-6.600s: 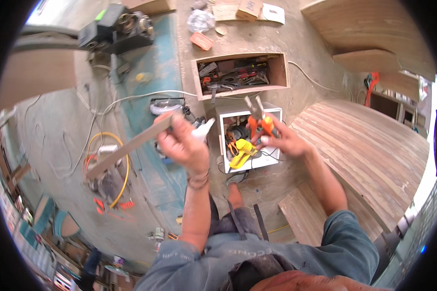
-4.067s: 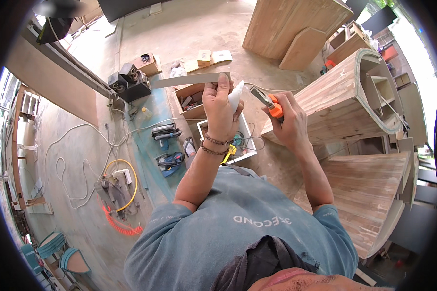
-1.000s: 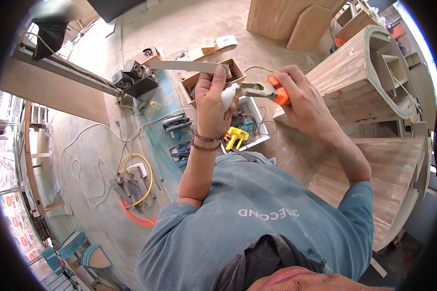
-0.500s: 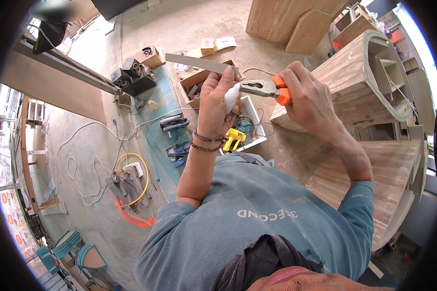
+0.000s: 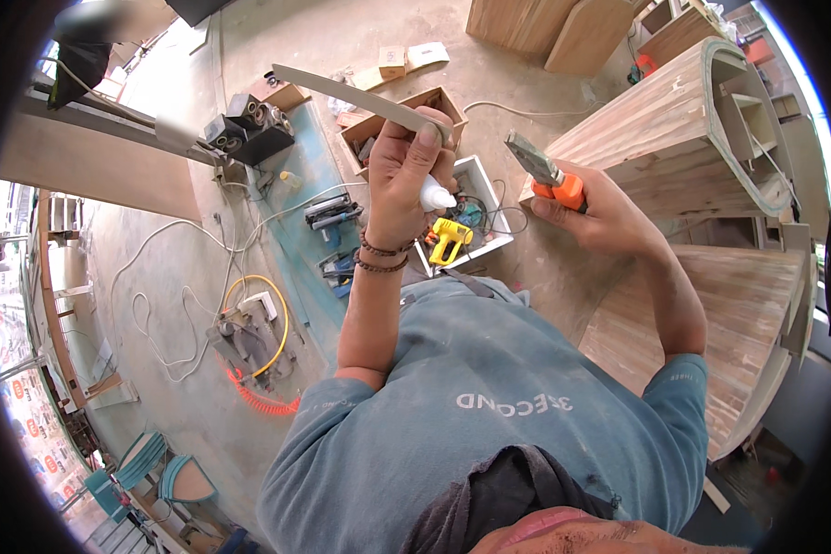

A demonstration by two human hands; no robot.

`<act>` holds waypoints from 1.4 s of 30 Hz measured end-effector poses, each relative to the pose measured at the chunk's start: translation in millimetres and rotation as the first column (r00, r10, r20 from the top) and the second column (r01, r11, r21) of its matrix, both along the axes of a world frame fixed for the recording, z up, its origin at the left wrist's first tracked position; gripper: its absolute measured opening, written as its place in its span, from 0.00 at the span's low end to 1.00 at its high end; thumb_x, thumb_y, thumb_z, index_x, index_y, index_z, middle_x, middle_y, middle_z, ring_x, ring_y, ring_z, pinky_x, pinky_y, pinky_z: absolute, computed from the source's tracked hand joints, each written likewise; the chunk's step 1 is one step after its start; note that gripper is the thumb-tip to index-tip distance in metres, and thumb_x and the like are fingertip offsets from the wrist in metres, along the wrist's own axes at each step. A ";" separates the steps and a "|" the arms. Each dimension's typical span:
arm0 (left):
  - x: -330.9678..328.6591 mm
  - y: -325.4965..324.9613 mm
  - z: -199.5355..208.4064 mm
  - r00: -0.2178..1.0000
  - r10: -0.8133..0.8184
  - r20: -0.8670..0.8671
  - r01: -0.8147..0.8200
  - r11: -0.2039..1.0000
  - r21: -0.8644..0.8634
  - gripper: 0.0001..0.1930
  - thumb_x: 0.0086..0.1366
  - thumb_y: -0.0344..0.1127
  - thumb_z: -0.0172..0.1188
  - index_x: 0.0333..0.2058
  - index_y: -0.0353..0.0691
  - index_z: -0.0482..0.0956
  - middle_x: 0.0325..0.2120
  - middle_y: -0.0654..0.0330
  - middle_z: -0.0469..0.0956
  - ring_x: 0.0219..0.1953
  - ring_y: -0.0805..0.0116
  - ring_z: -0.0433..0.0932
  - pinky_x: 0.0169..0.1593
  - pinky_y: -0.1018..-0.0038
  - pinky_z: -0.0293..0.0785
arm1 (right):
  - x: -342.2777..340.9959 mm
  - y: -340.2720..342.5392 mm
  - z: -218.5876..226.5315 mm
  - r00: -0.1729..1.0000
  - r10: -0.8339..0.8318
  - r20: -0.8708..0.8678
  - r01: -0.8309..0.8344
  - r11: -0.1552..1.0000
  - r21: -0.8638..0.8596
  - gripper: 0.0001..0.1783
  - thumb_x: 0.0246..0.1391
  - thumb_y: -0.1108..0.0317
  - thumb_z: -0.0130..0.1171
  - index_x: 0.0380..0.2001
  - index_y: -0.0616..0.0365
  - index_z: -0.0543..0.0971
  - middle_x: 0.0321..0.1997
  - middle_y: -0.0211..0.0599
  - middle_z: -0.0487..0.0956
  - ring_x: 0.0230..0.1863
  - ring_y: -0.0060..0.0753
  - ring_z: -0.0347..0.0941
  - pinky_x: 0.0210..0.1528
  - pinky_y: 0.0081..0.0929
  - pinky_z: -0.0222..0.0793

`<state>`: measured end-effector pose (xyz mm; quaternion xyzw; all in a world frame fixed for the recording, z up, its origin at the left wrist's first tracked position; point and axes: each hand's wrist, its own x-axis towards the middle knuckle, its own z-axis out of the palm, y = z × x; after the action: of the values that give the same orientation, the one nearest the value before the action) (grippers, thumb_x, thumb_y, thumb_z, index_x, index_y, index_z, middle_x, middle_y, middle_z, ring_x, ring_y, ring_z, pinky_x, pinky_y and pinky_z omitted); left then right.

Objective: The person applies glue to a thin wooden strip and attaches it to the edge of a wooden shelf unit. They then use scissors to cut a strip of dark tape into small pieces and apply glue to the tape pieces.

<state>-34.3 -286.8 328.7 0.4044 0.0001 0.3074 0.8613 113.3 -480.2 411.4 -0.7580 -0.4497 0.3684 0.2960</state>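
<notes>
My left hand (image 5: 399,180) is closed on two things at once. A long, thin, flat strip (image 5: 342,92) is pinched under the thumb and slants up to the left. Lower in the same hand sits a small white plastic bottle (image 5: 435,194), its narrow tip turned to the lower right; the fingers hide part of it. My right hand (image 5: 609,217) is wrapped round the orange grips of a pair of pliers (image 5: 534,162). Their metal jaws point up and left, apart from the bottle, and look closed.
Beyond my left hand stands a wooden box (image 5: 445,97) of small items. A white tray (image 5: 500,242) below holds a yellow heat-gun-like tool (image 5: 451,240). Curved wooden furniture (image 5: 646,120) rises at right. Power tools (image 5: 331,212) lie on a blue board; cables (image 5: 162,242) cross the floor at left.
The pliers have come away from the bottle's tip and moved right, their jaws swinging upward. My left hand has turned, so the bottle's tip now points to the lower right.
</notes>
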 end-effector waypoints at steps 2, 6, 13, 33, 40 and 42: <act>6.3 1.4 -6.1 1.000 0.019 0.017 -0.019 1.000 0.019 0.10 0.75 0.38 0.59 0.45 0.37 0.74 0.33 0.64 0.75 0.19 0.82 0.66 0.20 0.83 0.62 | 4.7 -7.0 -28.2 1.000 0.002 -0.017 -0.001 1.000 0.013 0.15 0.65 0.60 0.63 0.40 0.63 0.76 0.29 0.33 0.72 0.34 0.25 0.69 0.41 0.32 0.68; 5.8 18.2 -22.7 0.999 0.044 0.005 -0.044 0.999 0.010 0.08 0.76 0.37 0.58 0.43 0.38 0.72 0.36 0.63 0.75 0.20 0.81 0.67 0.20 0.82 0.61 | 13.1 2.1 -91.6 0.984 -0.110 -0.138 0.081 0.976 -0.200 0.18 0.65 0.55 0.62 0.41 0.62 0.80 0.26 0.32 0.78 0.21 0.26 0.72 0.23 0.27 0.69; -10.8 73.3 -90.7 0.985 0.115 -0.132 -0.128 0.988 -0.090 0.08 0.80 0.34 0.47 0.48 0.38 0.71 0.43 0.59 0.69 0.16 0.82 0.61 0.15 0.85 0.60 | 14.6 2.2 -365.1 0.905 -0.355 -0.234 0.176 0.813 -0.555 0.23 0.60 0.52 0.65 0.44 0.63 0.82 0.28 0.39 0.84 0.28 0.31 0.81 0.34 0.33 0.76; -0.1 252.6 -362.4 0.718 -0.063 -0.694 -0.039 0.991 -0.131 0.07 0.78 0.34 0.49 0.45 0.37 0.65 0.40 0.58 0.65 0.12 0.81 0.61 0.12 0.84 0.58 | -50.7 219.4 -887.9 0.831 -0.554 -0.059 0.274 0.498 -0.823 0.33 0.64 0.45 0.54 0.58 0.64 0.77 0.57 0.55 0.81 0.59 0.54 0.78 0.61 0.44 0.72; 35.6 239.4 -399.2 0.725 -0.250 -0.641 0.158 0.967 -0.198 0.08 0.79 0.35 0.49 0.45 0.37 0.64 0.41 0.59 0.65 0.15 0.82 0.61 0.13 0.85 0.60 | -64.6 223.3 -919.8 0.838 -0.537 -0.099 0.371 0.693 -0.618 0.19 0.65 0.57 0.52 0.44 0.60 0.84 0.50 0.54 0.83 0.52 0.62 0.79 0.56 0.53 0.73; 40.6 228.0 -388.5 0.728 -0.267 -0.631 0.176 0.963 -0.204 0.07 0.79 0.35 0.48 0.45 0.37 0.64 0.41 0.59 0.65 0.16 0.83 0.61 0.14 0.84 0.60 | -80.4 222.3 -877.3 0.822 -0.564 -0.081 0.466 0.747 -0.474 0.17 0.64 0.61 0.54 0.44 0.60 0.84 0.46 0.52 0.84 0.47 0.59 0.80 0.53 0.50 0.75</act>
<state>6.3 -58.8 -59.9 0.4262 0.2723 0.0409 0.8617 32.9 -257.9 -466.0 -0.8535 -0.0929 0.4433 0.2578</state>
